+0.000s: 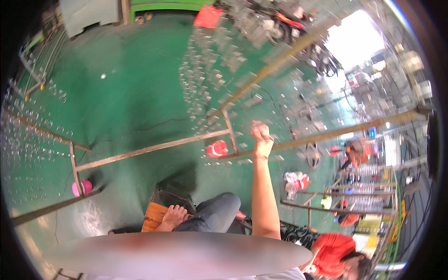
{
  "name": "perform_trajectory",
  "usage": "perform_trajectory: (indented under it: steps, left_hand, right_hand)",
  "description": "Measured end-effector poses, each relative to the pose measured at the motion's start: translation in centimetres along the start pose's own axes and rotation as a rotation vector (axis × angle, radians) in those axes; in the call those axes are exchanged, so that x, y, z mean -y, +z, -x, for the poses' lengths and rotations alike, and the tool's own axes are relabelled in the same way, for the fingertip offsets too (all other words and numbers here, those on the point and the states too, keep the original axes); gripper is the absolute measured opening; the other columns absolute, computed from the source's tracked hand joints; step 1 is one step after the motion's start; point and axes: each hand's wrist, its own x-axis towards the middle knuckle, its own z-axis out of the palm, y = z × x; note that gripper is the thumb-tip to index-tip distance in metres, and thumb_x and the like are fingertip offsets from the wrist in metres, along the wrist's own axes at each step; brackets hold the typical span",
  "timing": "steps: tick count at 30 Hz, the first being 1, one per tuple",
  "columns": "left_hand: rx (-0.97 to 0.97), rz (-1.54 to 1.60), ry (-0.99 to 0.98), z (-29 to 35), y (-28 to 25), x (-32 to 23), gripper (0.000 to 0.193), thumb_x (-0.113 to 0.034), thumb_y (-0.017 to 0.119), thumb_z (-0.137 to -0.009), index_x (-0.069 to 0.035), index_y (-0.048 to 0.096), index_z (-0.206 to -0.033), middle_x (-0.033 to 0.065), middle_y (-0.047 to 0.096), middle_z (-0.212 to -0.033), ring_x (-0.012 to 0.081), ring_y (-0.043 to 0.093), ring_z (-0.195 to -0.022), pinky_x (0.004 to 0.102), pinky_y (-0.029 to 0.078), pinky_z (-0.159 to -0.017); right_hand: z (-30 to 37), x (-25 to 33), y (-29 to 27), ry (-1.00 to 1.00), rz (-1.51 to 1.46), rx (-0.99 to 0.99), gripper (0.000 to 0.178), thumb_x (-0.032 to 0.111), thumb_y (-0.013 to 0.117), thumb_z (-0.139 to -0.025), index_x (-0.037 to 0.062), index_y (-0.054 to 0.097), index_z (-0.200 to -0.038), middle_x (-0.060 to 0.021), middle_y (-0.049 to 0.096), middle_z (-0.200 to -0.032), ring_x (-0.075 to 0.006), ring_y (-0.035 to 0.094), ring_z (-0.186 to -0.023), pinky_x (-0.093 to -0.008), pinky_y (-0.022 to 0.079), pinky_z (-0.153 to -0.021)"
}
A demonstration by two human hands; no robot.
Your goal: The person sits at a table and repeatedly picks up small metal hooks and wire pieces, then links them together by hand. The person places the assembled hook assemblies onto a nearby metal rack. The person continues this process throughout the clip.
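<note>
My right hand (262, 133) is raised at the end of an outstretched arm, beside a long brown metal bar (322, 136). Its fingers are curled closed; motion blur hides whatever they may hold. Many small shiny pieces (200, 70) appear in rows around the bars, too smeared to name. My left hand (175, 215) rests low on an orange-brown wooden board (154, 215), close to a knee in grey-blue jeans (217, 212). Its fingers lie over the board's edge, apart, with nothing visible in them.
Another brown frame (149, 150) crosses the green floor, with a pink round object (82, 188) beneath its left end. A red-and-white bundle (217, 148) lies near its right end. A person in red (333, 252) sits at lower right. Motorbikes (284, 28) stand at the back.
</note>
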Motion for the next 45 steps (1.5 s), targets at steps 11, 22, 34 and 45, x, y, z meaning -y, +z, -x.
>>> perform_trajectory:
  steps: [11,22,34,45]
  left_hand:
    - [0.098,-0.001,0.107,0.0,2.2,2.2,0.016,-0.035,0.055,-0.089,-0.020,0.061,-0.092,-0.0019,0.061,-0.087,0.0196,0.058,-0.087,0.0369,0.040,-0.077]
    - [0.418,1.172,0.540,-16.8,-3.8,-26.6,0.025,-0.011,0.053,-0.097,0.000,0.055,-0.120,0.0116,0.061,-0.116,0.0178,0.059,-0.105,0.0297,0.048,-0.088]
    - [1.094,0.740,1.819,6.8,-5.9,-54.5,0.011,-0.013,0.066,-0.080,-0.007,0.068,-0.089,0.0066,0.065,-0.092,0.0272,0.060,-0.093,0.0368,0.048,-0.081]
    - [0.788,0.676,2.152,14.4,-2.2,-56.1,0.014,-0.015,0.070,-0.077,-0.011,0.064,-0.088,0.0024,0.059,-0.086,0.0251,0.057,-0.087,0.0369,0.047,-0.076]
  right_hand:
    - [22.7,17.8,-12.6,0.109,0.307,-0.499,0.015,0.009,0.075,-0.079,0.0073,0.075,-0.093,-0.0056,0.063,-0.100,-0.0157,0.059,-0.097,-0.0293,0.047,-0.086]
    - [47.8,20.9,-12.8,0.187,0.690,-1.096,0.012,0.012,0.074,-0.077,0.0096,0.075,-0.089,-0.0022,0.063,-0.091,-0.0198,0.057,-0.087,-0.0321,0.048,-0.073]
    - [58.2,20.7,-8.6,0.275,0.647,-1.559,0.014,0.009,0.075,-0.074,0.0093,0.074,-0.088,-0.0024,0.063,-0.092,-0.0204,0.058,-0.090,-0.0318,0.048,-0.078]
    - [60.1,20.4,-7.5,0.286,0.715,-1.700,0.015,0.010,0.075,-0.074,0.0091,0.074,-0.089,-0.0031,0.063,-0.092,-0.0211,0.058,-0.090,-0.0332,0.048,-0.078]
